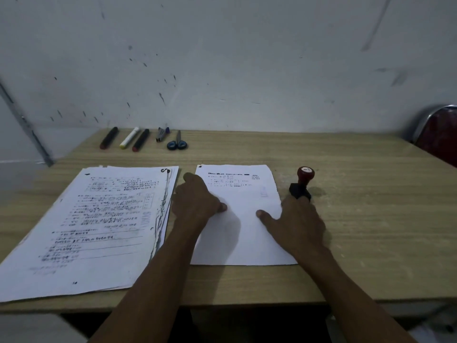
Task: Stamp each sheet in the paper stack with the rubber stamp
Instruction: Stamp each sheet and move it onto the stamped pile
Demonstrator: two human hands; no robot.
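Note:
A single printed sheet (244, 233) lies on the wooden desk (358, 219) in front of me. My left hand (197, 201) rests on its left edge, thumb pressing the paper and index finger stretched forward. On the sheet's right edge lies my right hand (299, 221), its thumb on the paper and its fingertips reaching the black base of the rubber stamp (303, 183). The stamp stands upright just right of the sheet, red handle up. To the left lies a thick paper stack (99, 226), its top sheet covered in print and handwriting.
Along the desk's back edge lie three markers (128, 138), a small stapler (162, 133) and blue-handled scissors (177, 143). A grey wall stands right behind the desk. A red chair with a metal frame (437, 134) stands at the far right corner.

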